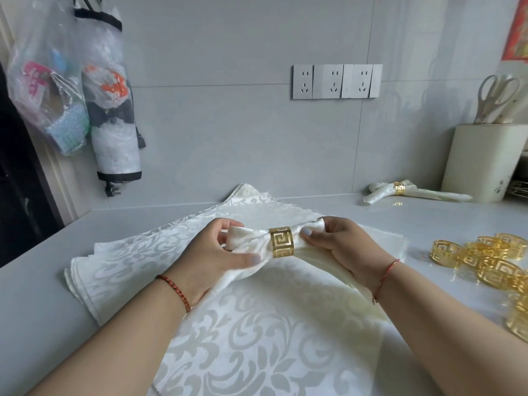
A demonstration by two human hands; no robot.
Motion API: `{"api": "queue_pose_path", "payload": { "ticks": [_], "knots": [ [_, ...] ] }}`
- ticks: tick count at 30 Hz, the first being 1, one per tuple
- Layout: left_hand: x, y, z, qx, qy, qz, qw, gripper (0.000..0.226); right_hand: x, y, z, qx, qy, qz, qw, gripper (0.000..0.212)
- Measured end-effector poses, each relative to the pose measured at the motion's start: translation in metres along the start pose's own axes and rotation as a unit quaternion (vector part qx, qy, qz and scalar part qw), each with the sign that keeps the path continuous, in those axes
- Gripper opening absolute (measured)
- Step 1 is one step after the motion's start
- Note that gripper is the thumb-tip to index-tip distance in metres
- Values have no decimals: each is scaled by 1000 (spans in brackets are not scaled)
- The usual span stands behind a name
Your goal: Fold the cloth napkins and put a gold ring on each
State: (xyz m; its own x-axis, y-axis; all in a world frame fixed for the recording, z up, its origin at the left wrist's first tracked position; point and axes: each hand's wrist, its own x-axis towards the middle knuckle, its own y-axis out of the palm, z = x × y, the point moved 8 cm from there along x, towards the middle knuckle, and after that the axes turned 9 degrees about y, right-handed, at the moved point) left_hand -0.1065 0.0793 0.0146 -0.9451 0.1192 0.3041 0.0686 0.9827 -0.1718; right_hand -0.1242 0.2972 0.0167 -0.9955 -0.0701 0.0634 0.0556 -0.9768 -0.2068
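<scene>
A folded cream napkin (251,241) is held above a stack of flat patterned cream napkins (243,315) on the counter. A gold ring (281,242) with a square-spiral cutout sits around its middle. My left hand (220,250) grips the napkin left of the ring, thumb on top. My right hand (340,244) pinches the cloth right of the ring, and the napkin's long tail runs under that wrist. A finished napkin with its gold ring (398,188) lies at the back right. Several loose gold rings (485,261) sit on the counter to the right.
The grey counter (43,295) meets a tiled wall with three sockets (337,81). A cream utensil holder (485,161) with scissors stands at the back right. Plastic bags and a bag holder (111,110) hang on the left.
</scene>
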Motion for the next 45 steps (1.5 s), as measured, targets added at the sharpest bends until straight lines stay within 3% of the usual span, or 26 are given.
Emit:
{"api": "queue_pose_path", "payload": {
  "ticks": [3,17,20,25,29,35,41,45],
  "knots": [
    [-3,5,0,-67,-5,-16,998,61,-3,-6,0,15,-13,-21,1000,24],
    [-9,7,-6,26,47,-24,998,54,-13,-11,11,-44,-46,-53,997,30],
    [-10,7,-7,61,56,-45,996,52,-16,-7,15,-76,-60,-58,994,18],
    [-14,17,-4,-93,20,-42,995,47,-16,-12,15,-82,-67,-93,990,21],
    [-13,8,-7,-5,64,-98,993,35,-18,-9,15,-37,-57,-86,994,25],
    [-14,6,-19,-14,72,-104,992,51,-23,-25,17,40,-32,-148,988,30],
    [4,17,-50,31,97,-113,988,34,-21,-55,49,-57,-36,-222,973,26],
    [21,48,-74,4,68,-61,996,52,-11,-94,71,-113,-19,-231,966,18]
  ]
}}
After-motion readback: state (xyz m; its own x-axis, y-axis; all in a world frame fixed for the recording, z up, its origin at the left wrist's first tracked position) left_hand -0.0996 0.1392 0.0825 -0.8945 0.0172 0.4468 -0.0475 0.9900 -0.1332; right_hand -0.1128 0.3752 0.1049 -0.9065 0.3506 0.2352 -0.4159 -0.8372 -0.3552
